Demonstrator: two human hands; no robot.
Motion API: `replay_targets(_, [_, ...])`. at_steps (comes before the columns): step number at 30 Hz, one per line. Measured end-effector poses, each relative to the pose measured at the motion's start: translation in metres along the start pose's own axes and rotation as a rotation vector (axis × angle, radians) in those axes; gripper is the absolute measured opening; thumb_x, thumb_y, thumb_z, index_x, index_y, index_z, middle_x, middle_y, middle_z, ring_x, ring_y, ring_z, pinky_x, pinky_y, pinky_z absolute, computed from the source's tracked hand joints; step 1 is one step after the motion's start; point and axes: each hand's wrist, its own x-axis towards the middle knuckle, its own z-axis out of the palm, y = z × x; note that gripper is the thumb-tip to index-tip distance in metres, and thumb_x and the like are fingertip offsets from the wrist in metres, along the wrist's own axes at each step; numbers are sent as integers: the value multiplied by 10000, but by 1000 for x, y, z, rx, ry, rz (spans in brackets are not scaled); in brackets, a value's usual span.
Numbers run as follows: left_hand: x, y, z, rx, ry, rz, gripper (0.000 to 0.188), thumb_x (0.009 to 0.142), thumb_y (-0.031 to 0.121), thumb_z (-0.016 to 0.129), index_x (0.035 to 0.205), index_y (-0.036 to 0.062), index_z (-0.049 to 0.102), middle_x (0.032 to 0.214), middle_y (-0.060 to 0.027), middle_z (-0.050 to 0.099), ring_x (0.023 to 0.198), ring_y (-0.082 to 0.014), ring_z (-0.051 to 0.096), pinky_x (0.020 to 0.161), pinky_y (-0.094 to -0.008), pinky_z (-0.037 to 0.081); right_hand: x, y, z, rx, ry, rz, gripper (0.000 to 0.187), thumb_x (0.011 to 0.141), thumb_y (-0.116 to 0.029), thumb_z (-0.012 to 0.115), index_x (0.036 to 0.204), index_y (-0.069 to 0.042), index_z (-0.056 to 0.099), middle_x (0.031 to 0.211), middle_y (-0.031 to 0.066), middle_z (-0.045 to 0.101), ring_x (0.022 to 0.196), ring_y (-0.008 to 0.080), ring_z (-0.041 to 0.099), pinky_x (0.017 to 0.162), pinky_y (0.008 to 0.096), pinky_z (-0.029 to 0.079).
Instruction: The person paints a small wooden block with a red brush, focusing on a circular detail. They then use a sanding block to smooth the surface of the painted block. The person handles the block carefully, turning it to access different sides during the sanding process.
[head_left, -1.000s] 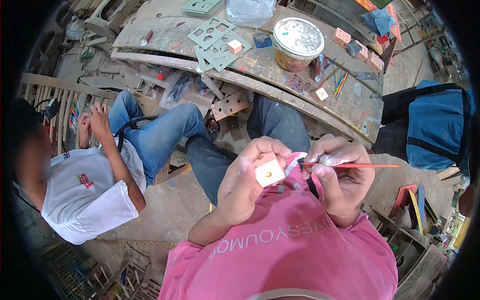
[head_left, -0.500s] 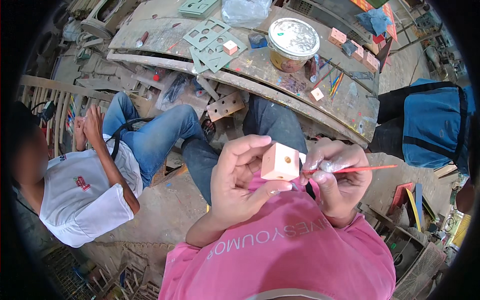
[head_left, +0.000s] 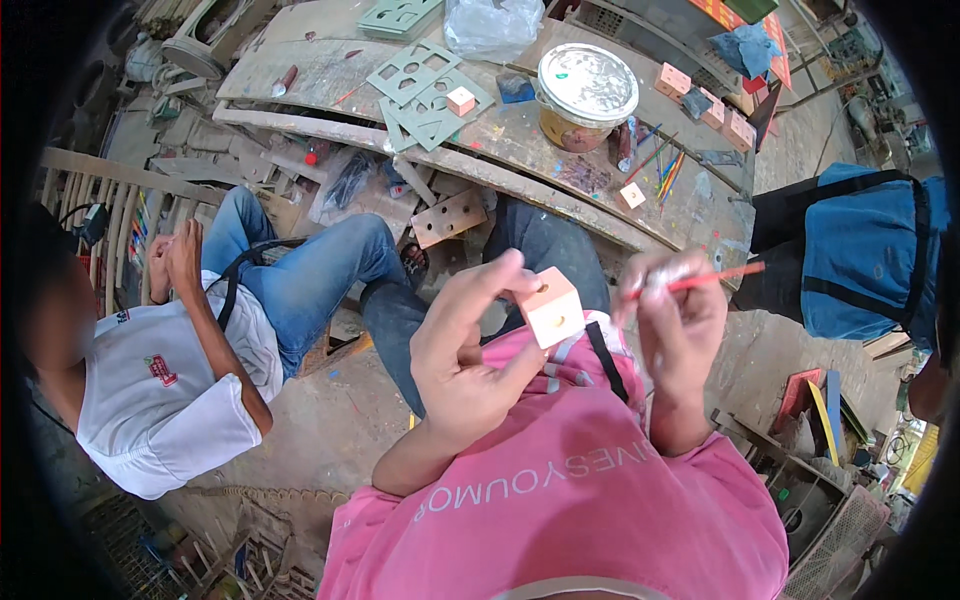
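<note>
Between the thumb and fingertips of my left hand is a small pale wooden cube, held above my lap. Round holes show on two of its faces. My right hand pinches a thin red stick, perhaps a paintbrush, whose one end points right. The stick's other end is hidden at the fingers, which carry whitish smears. A gap separates the right hand from the cube.
Ahead stands a worn wooden bench with a lidded bucket, green stencil plates, another cube and coloured sticks. A co-worker in a white shirt sits at left. A blue bag is at right.
The cube has turned in my left hand, so different faces show. My right hand has drawn away from it to the right and up, still holding the red stick.
</note>
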Motion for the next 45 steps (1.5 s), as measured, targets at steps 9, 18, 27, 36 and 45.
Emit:
replay_targets(9, [6,-9,3,-69,-16,-2,708,665,-181,625,1308,-92,343,1095,-197,554,1005,-243,583,874,-347,485,36,22,-105,-611,296,309,234,894,-194,577,844,34,576,638,18,475,562,95,416,499,280,364])
replay_targets(18, [11,-18,-2,-168,-6,-180,603,680,-175,634,1241,-82,435,1140,-193,515,1046,-258,567,911,-364,487,119,41,-177,-1433,72,325,360,821,-267,659,665,53,607,498,39,423,500,93,350,466,314,285])
replay_targets(27, [16,-32,-17,74,-20,-184,281,770,-63,616,1051,-59,619,1089,-175,539,882,-188,582,750,-261,477,158,66,-164,-1350,13,458,415,749,-347,716,608,30,618,474,70,495,466,137,461,489,328,386])
replay_targets(36, [-10,-66,-50,15,263,-450,374,791,58,643,1114,-2,464,1033,-129,548,842,-182,580,710,-295,525,184,67,-169,-1221,156,270,293,814,-271,684,764,9,614,572,-27,519,516,54,414,469,240,326])
replay_targets(45, [-1,-68,-51,-150,170,-585,272,803,97,618,1014,12,469,950,-113,550,752,-166,528,653,-255,433,156,94,-137,-1320,217,163,416,700,-351,774,700,23,591,538,43,498,505,117,426,486,290,371])
